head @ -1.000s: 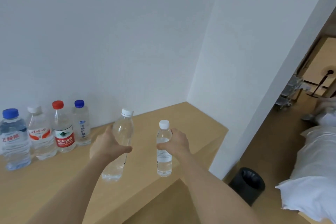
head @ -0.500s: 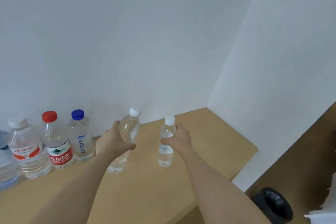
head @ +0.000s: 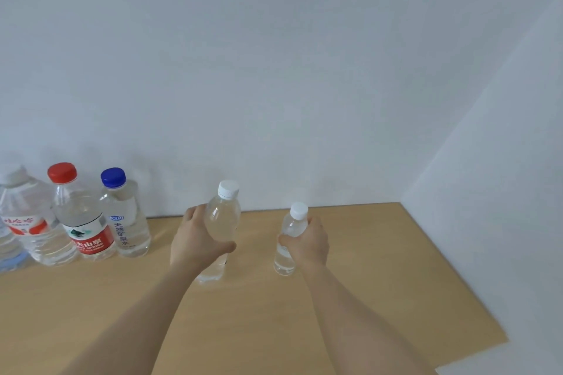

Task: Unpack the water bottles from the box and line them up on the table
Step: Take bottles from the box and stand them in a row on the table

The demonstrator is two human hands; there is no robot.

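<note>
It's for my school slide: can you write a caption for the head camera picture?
Two hands hold clear bottles beside a row along the wall.

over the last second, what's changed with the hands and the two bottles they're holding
Both hands have carried their bottles farther over the table toward the wall. The left hand keeps its grip on the taller white-capped bottle, the right hand on the smaller white-capped bottle. Neither has been let go. The camera has swung left, so the bin and bed are out of view. The row by the wall is unmoved, red-capped bottle beside blue-capped bottle.
</note>
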